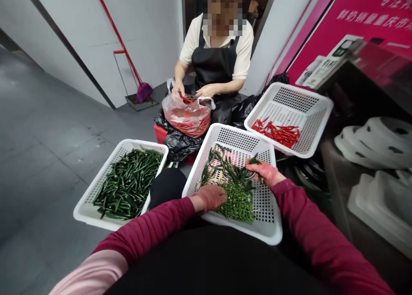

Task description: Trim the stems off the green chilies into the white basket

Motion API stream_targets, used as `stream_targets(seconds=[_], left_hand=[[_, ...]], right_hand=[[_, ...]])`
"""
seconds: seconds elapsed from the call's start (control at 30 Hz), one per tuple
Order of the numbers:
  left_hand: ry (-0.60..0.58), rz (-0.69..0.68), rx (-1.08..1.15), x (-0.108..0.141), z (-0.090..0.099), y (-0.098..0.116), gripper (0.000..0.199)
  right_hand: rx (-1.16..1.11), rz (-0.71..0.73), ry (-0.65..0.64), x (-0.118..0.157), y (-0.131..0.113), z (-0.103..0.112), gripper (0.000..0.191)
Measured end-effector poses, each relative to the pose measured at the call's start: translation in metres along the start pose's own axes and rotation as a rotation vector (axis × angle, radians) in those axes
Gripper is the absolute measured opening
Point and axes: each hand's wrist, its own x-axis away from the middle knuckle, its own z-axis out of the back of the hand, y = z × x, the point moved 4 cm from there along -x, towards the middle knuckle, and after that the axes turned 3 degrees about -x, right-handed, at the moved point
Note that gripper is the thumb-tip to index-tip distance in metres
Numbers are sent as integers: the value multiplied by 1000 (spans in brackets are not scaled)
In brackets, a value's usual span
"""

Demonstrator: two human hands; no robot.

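My right hand (264, 171), in a thin reddish glove, is closed around a few dark green chili peppers (255, 161) above the right side of the middle white basket (267, 234). In the same glove colour, my left hand (210, 197) is at the basket's left edge, fingers curled in. Whatever it may hold is hidden. Beneath and between both hands lies a heap of light green stems (238, 204). Loose green chili peppers (222, 159) lie farther back in this basket.
Left stands a white basket (81, 215) full of green chilies (128, 185). A white basket (317, 136) with red chilies (283, 134) is back right. Opposite, a co-worker (214, 56) handles red chilies over a plastic bag (189, 119). White dishes (381, 140) are at right; a broom (143, 91) leans behind.
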Motion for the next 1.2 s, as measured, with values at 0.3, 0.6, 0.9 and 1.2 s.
stream_targets(seconds=[0.3, 0.6, 0.9, 1.2], left_hand=[[344, 49, 346, 20, 34, 22, 32], [299, -154, 68, 43, 38, 33, 33], [270, 171, 358, 30, 34, 9, 33], [-26, -41, 1125, 37, 19, 33, 40]], right_hand=[[-827, 85, -260, 75, -8, -55, 35], [-777, 154, -290, 88, -22, -70, 40], [-574, 275, -287, 100, -25, -71, 31], [-730, 244, -233, 103, -21, -85, 35]])
